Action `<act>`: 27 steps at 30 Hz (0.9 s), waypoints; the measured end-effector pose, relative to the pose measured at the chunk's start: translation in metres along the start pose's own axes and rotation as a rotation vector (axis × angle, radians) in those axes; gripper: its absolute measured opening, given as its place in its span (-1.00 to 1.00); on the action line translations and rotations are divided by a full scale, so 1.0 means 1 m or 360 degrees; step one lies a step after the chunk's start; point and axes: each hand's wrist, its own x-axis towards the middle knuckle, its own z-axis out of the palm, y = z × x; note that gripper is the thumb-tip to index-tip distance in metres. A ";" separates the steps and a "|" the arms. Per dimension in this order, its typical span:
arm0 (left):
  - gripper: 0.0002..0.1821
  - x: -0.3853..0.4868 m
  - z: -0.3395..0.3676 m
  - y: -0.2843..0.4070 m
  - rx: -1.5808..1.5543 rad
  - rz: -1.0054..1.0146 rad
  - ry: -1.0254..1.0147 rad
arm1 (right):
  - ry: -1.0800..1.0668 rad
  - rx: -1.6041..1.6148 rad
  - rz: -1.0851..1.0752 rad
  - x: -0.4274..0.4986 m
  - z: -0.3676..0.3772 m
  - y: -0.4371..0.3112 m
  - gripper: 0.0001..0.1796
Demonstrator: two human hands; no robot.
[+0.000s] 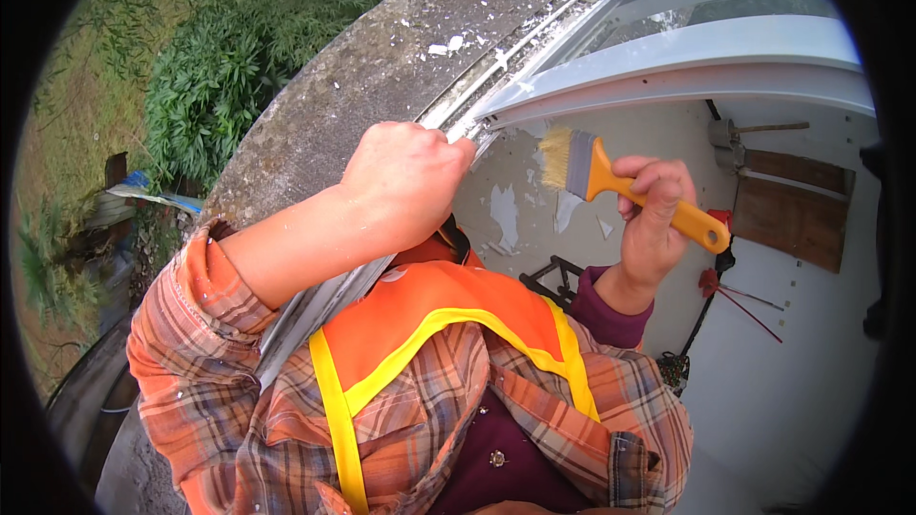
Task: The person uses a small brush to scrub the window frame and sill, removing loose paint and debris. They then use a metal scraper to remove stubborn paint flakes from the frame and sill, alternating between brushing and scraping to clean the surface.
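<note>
In my right hand (651, 222) is a flat paintbrush (608, 179) with an orange plastic handle, a grey ferrule and pale bristles. Its bristles point left, over the room's floor, and touch nothing. My left hand (408, 175) is curled into a fist over the sliding-window track (469, 96), its back towards me. The palm side is hidden, so whether it grips the track or some object cannot be seen. White flakes lie in the track and on the weathered concrete ledge (336, 93) outside it.
White-framed window sashes (687, 57) stand at upper right. Indoors, larger white flakes (504, 214) lie on the floor near a dark metal frame (554, 275). Brown boards (791, 218) and a wooden-handled metal container (726, 139) are at right. Outside, shrubs (207, 93) grow below the ledge.
</note>
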 end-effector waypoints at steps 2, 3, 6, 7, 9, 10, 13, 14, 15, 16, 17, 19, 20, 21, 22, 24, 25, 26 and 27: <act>-0.76 -0.003 0.002 0.000 -0.0090 -0.0101 0.0090 | -0.0003 0.0027 -0.0003 -0.001 -0.001 0.001 -0.51; -0.73 -0.003 0.004 -0.001 -0.0120 -0.0080 0.0099 | 0.0006 0.0041 0.0004 -0.001 -0.002 0.001 -0.51; -0.67 -0.004 0.013 -0.003 -0.0180 -0.0004 0.0152 | 0.0011 0.0054 0.0030 -0.002 -0.003 0.003 -0.51; -0.66 -0.005 0.016 -0.004 -0.0177 0.0032 0.0188 | 0.0011 0.0053 0.0039 -0.002 -0.003 0.004 -0.51; -0.67 -0.005 0.020 -0.004 -0.0165 0.0061 0.0206 | 0.0008 0.0044 0.0034 -0.002 -0.002 0.006 -0.52; -0.67 -0.004 0.022 -0.002 -0.0157 0.0047 0.0195 | 0.0001 0.0053 -0.0005 -0.002 -0.001 0.006 -0.52; -0.72 0.002 0.016 0.008 -0.0037 0.0069 0.0125 | -0.0018 0.0081 0.0017 -0.002 0.000 0.007 -0.53; -0.74 0.005 0.012 0.013 0.0018 0.0069 -0.0018 | -0.0030 0.0073 0.0014 -0.003 0.000 0.007 -0.53; -0.75 0.008 0.006 0.016 0.0004 0.0018 -0.0041 | -0.0040 0.0063 0.0006 -0.003 0.000 0.007 -0.54; -0.76 0.010 -0.002 0.018 -0.0007 -0.0045 -0.0183 | -0.0036 0.0013 0.0081 -0.004 -0.001 0.007 -0.54; -0.77 0.011 -0.008 0.019 -0.0018 -0.0094 -0.0286 | -0.0042 0.0055 0.0002 -0.004 -0.001 0.007 -0.54; -0.77 0.006 -0.021 0.014 -0.0032 -0.0138 -0.0458 | -0.0022 0.0083 -0.0019 -0.004 -0.004 0.007 -0.55; -0.76 0.003 -0.023 0.014 -0.0040 -0.0162 -0.0530 | 0.0001 0.0085 0.0018 -0.004 -0.004 0.008 -0.55; -0.77 0.001 -0.023 0.013 -0.0051 -0.0143 -0.0369 | 0.0020 0.0108 0.0022 -0.004 -0.006 0.008 -0.56; -0.77 -0.001 -0.019 0.014 -0.0061 -0.0127 -0.0208 | 0.0036 0.0133 0.0025 -0.005 -0.006 0.009 -0.56; -0.78 -0.001 -0.007 0.015 -0.0036 -0.0097 0.0026 | 0.0020 0.0117 0.0043 -0.005 -0.008 0.011 -0.56; -0.78 0.001 0.000 0.016 0.0000 -0.0079 0.0100 | 0.0027 0.0094 0.0082 -0.006 -0.009 0.012 -0.56; -0.79 0.003 0.005 0.017 0.0042 -0.0090 0.0085 | 0.0010 0.0109 0.0041 -0.006 -0.009 0.012 -0.56; -0.80 0.004 0.009 0.018 0.0061 -0.0051 0.0169 | 0.0007 0.0110 0.0039 -0.007 -0.009 0.013 -0.56</act>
